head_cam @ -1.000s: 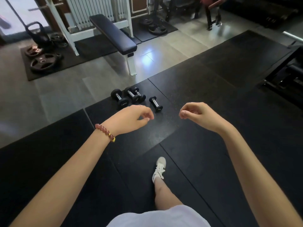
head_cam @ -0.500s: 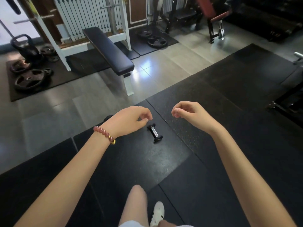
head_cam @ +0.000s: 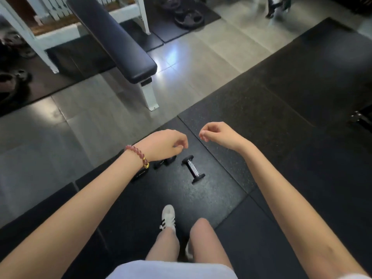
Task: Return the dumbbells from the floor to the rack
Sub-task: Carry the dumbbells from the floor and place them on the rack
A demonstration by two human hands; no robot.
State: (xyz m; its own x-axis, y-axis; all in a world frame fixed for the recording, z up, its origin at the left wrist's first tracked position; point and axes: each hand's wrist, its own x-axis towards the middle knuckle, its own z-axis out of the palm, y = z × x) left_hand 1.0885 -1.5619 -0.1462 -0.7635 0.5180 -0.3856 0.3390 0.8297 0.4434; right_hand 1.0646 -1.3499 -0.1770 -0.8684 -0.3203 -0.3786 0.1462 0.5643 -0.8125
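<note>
A small black dumbbell [head_cam: 193, 169] with a chrome handle lies on the black rubber mat [head_cam: 271, 121] in front of my feet. Left of it lie more black dumbbells [head_cam: 161, 163], mostly hidden under my left wrist. My left hand [head_cam: 165, 143], with a bead bracelet on the wrist, hangs above them with loosely curled fingers and holds nothing. My right hand [head_cam: 219, 135] hovers to the right of the chrome-handled dumbbell, fingers also loosely curled and empty. No rack shows clearly.
A black padded bench [head_cam: 112, 39] on white legs stands ahead on the grey tile floor. Weight plates [head_cam: 189, 17] lie on a mat at the back, more at the far left edge. A dark metal frame foot [head_cam: 360, 119] shows at the right edge.
I have stepped closer; the dumbbells now lie just below my hands and nearer my feet. Both hands keep the same loose, empty pose.
</note>
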